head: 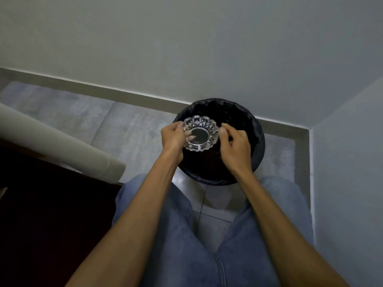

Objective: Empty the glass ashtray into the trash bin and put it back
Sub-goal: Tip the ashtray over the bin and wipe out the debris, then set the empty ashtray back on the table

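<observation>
Floor (128,129): grey tiles, pale grout lines, light skirting along the walls. Trash bin (253,160), round, with black liner, stands on the tiles in the corner, close to both walls. Dark furniture at left; its contact with the floor is not visible.

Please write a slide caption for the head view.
Left hand holds glass ashtray over black trash bin.

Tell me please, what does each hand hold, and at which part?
The left hand holds the glass ashtray by its left rim, above the trash bin. The right hand is at the right rim; contact cannot be told.
</observation>
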The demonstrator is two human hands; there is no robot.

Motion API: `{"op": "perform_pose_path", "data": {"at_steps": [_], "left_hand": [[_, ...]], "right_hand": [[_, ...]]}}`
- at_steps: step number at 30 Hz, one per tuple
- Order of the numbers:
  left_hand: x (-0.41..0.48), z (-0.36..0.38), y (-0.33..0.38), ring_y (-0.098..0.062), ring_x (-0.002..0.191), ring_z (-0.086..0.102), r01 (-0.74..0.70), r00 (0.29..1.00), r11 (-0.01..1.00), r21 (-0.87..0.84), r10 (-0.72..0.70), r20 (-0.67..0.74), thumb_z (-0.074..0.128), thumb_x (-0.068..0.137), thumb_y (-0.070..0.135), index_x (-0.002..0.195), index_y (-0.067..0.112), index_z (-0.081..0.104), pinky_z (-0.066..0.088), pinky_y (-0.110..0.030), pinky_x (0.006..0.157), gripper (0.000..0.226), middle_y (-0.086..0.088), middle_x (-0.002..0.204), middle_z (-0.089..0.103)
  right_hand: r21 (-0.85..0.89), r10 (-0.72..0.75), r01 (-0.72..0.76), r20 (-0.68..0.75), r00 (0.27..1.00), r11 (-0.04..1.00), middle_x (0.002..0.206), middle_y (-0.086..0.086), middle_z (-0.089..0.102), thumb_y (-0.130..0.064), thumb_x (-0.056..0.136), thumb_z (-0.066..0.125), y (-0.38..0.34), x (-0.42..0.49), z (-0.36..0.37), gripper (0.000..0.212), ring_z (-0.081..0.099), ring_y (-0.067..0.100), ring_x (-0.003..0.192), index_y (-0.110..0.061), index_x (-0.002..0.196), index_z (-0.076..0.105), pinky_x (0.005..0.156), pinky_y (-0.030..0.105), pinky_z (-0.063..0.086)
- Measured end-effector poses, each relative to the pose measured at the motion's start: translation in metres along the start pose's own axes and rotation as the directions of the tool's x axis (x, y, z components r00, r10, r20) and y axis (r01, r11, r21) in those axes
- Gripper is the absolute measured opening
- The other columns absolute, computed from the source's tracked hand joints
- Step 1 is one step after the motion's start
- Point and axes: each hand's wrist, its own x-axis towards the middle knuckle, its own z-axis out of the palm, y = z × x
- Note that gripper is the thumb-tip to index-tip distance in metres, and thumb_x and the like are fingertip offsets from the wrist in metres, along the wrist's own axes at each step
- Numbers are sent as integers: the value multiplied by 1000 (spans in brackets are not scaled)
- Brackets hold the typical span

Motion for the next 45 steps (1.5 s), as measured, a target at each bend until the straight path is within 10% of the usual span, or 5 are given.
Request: {"op": "perform_pose_path", "data": {"at_steps": [4,9,19,25,45], "left_hand": [[-36,4,30,-12,62,64,35,999,996,-84,-37,-24,46,102,6,116,-3,63,59,-19,51,24,-8,81,66],[-110,-9,95,-10,71,67,59,997,996,-67,-63,-52,47,103,9,115,4,66,58,-20,61,23,-4,86,70],[-302,-79,286,-17,88,64,7,989,992,126,12,-149,49,98,12,91,21,72,54,-35,82,25,-1,94,73],[-401,-149,370,-17,95,68,-3,967,992,124,34,-253,48,96,7,103,22,76,57,-39,91,32,-2,100,76],[-471,-380,384,-26,117,65,66,699,979,-195,-185,-690,45,89,11,123,21,70,54,-43,100,43,-4,123,71]], "right_hand": [[126,179,-196,134,975,972,58,0,64,-42,104,33,-43,-11,-10,38,56,4,42,-29,113,67,52,20,49],[84,278,-289,120,953,954,56,10,69,-34,104,39,-123,-32,-60,34,52,3,31,-19,96,69,40,15,46],[-63,165,-154,240,957,986,80,9,73,-25,103,39,-364,-111,-178,30,71,33,72,-18,98,68,77,54,57],[-50,26,-6,406,913,999,77,-1,70,-26,102,41,-480,-164,-203,29,70,27,76,-16,99,68,77,44,58],[-25,-178,387,859,480,922,115,12,74,-28,101,47,-624,-278,-33,38,69,33,104,-11,130,62,95,47,54]]}}
